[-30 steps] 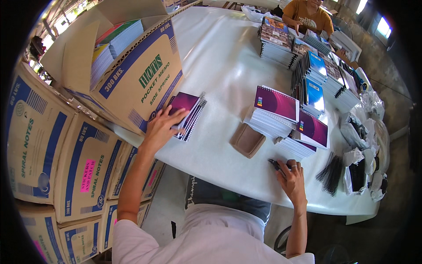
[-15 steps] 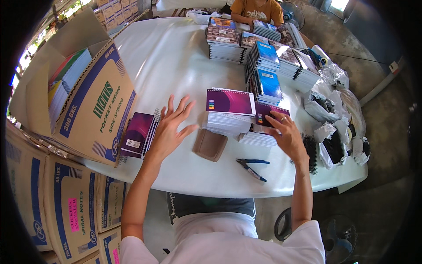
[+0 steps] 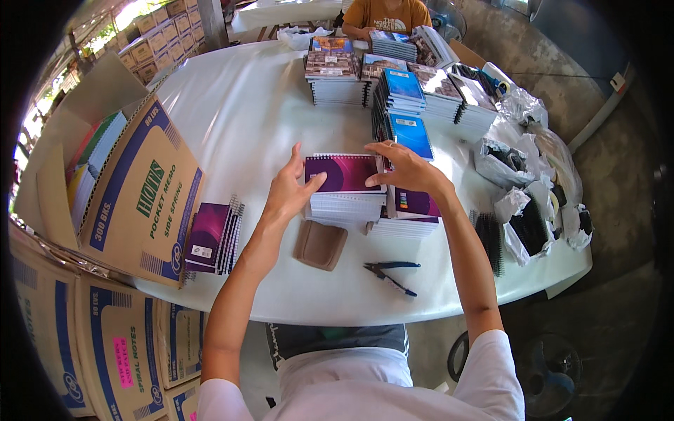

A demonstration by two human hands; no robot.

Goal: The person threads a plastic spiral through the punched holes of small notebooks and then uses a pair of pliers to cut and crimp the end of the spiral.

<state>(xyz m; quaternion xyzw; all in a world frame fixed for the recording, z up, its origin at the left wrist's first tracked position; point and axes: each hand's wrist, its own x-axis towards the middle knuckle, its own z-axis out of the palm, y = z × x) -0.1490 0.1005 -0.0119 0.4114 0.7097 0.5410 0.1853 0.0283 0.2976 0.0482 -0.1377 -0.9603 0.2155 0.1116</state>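
A stack of purple-covered spiral notebooks (image 3: 344,172) lies in the middle of the table, white page edges facing me. At its left edge is my left hand (image 3: 286,188), open, fingers stretched away from me and thumb over the cover. On the other side my right hand (image 3: 411,170) is open, its thumb and fingers apart around the right edge of the top notebook. A second purple stack (image 3: 415,203) sits just to the right, partly under my right wrist. Nearer me lie a brown shallow block-like object (image 3: 320,244) and dark-handled pliers (image 3: 392,275).
More purple notebooks (image 3: 213,237) lie beside a large open carton (image 3: 144,193) at left. Blue notebooks (image 3: 411,135) and picture-covered stacks (image 3: 330,69) stand farther back. Black binding coils (image 3: 531,235) sit in wrapping at right. A person (image 3: 388,17) is across the table.
My right hand has left the right-hand purple stack and moved left to the middle stack's edge. My left hand has come in against that stack's left side. The view has shifted slightly.
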